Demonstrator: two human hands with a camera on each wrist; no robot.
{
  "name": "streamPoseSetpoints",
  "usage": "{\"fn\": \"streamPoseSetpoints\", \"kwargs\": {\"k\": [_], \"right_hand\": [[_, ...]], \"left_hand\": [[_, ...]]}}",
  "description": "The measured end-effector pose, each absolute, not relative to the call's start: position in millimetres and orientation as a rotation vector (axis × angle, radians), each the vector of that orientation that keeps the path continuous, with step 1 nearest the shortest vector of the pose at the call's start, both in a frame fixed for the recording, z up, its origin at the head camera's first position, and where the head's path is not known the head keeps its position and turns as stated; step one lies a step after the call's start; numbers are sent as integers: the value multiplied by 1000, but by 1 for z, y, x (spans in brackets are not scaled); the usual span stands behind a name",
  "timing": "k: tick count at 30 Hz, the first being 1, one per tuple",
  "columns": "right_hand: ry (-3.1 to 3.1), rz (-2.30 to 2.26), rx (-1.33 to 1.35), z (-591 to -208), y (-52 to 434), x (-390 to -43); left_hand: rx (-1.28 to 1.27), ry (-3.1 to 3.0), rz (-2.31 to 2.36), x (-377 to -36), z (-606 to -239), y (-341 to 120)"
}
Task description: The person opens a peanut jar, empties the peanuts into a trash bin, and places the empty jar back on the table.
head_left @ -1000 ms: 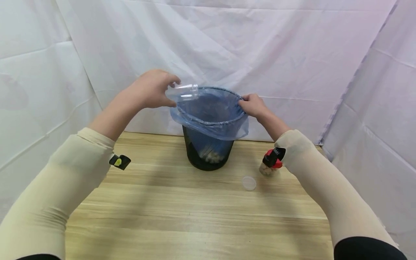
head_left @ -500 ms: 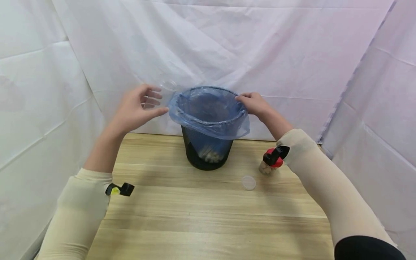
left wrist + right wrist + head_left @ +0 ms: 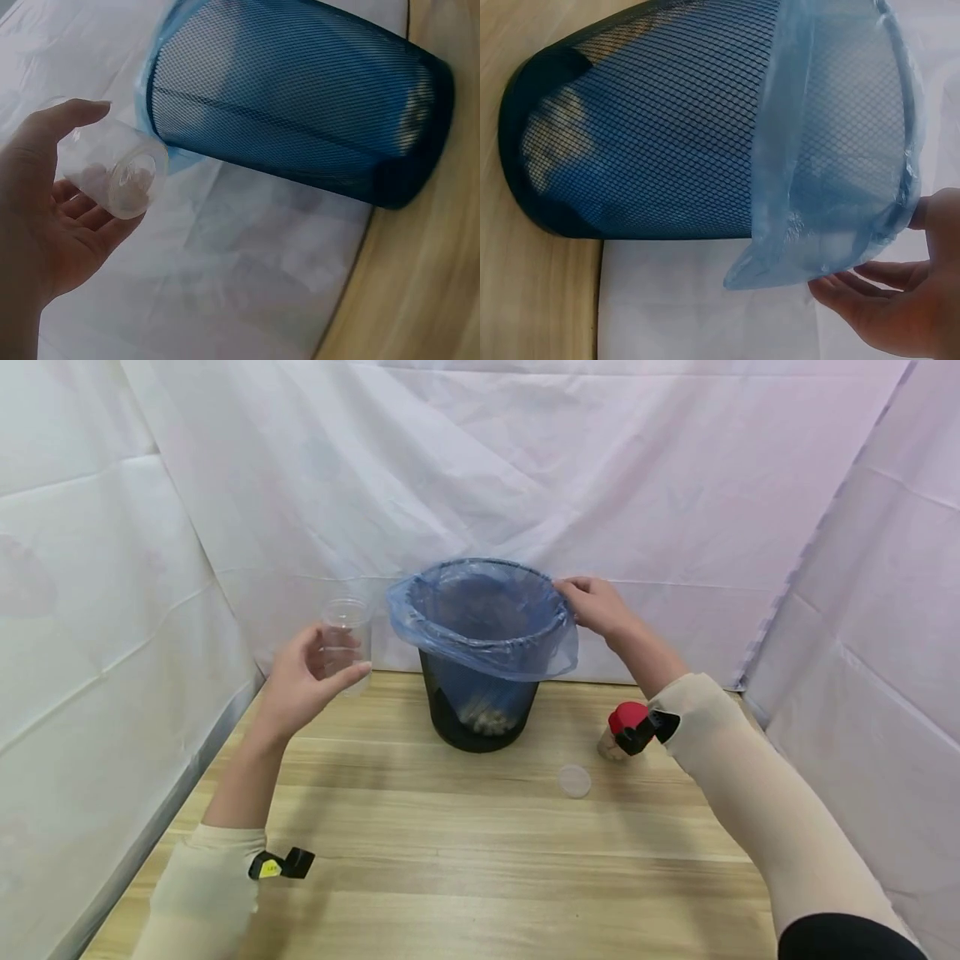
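I hold the empty clear jar (image 3: 346, 631) upright in my curled left hand (image 3: 303, 681) beside the bin (image 3: 480, 710), right hand (image 3: 596, 604) pinching the liner (image 3: 487, 647); setting the jar down looks next.

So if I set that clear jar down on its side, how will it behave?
The clear jar looks empty and thin-walled, so probably light. Its round body would likely roll on the smooth table. The left hand holds it with a loose curl, suggesting it is stiff enough.
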State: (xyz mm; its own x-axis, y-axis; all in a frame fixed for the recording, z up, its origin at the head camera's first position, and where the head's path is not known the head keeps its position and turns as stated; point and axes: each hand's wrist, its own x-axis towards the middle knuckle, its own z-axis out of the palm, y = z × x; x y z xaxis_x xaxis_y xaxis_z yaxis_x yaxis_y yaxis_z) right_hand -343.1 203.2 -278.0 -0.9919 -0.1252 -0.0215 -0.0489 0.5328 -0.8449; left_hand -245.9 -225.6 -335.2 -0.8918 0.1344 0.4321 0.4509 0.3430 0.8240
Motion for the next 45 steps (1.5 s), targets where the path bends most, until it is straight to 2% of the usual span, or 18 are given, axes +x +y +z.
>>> {"fn": "streamPoseSetpoints", "kwargs": {"k": [12, 27, 37, 45], "right_hand": [[2893, -1532, -180, -301, 218, -320], [2790, -1842, -234, -343, 238, -251], [2780, -1953, -330, -372, 249, -210], [2870, -1890, -239, -386, 255, -196]], "left_hand": [[-465, -2374, -1668, -234, -388, -229], [-418, -2483, -1625, -235, -435, -234], [-409, -2508, -1624, -240, -456, -232], [-409, -2522, -1651, -243, -467, -230]]}}
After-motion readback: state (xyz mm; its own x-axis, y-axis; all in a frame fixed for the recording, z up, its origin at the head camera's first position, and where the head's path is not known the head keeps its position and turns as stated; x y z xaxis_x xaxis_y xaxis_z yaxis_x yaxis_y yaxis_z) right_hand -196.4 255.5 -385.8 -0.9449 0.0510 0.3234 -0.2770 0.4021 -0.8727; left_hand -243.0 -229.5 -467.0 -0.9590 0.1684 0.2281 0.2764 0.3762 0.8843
